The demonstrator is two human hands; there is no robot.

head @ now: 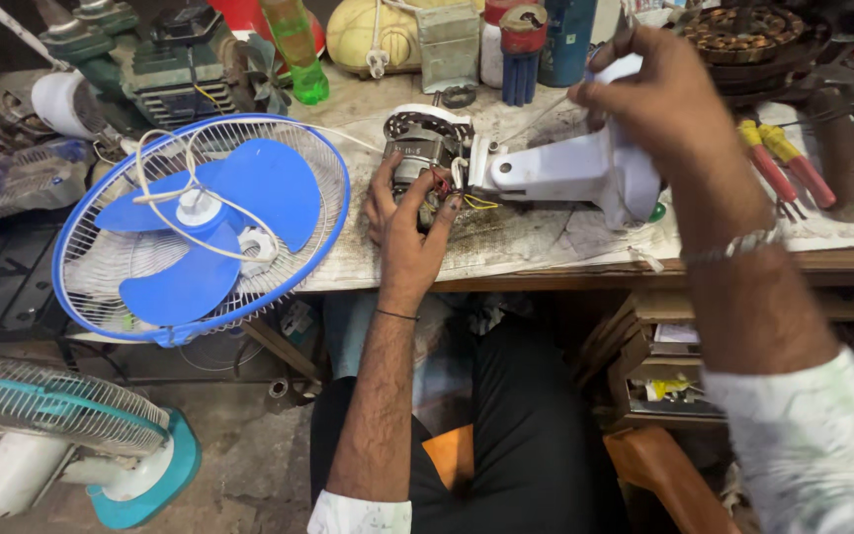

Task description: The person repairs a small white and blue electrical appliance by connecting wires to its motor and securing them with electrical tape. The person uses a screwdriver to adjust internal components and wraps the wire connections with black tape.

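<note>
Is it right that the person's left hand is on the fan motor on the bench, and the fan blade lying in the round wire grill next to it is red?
Not quite. The head view shows the left hand on the fan motor on the bench, but the fan blade lying in the wire grill is blue, not red.

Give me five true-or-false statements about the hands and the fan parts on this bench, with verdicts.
1. The left hand grips the fan motor. True.
2. The right hand rests on the floor fan. False: it holds the white housing on the bench.
3. The blue blade lies in a wire guard. True.
4. The screwdrivers have green handles. False: red and yellow.
5. The green bottle lies flat. False: it stands, tilted.
</note>
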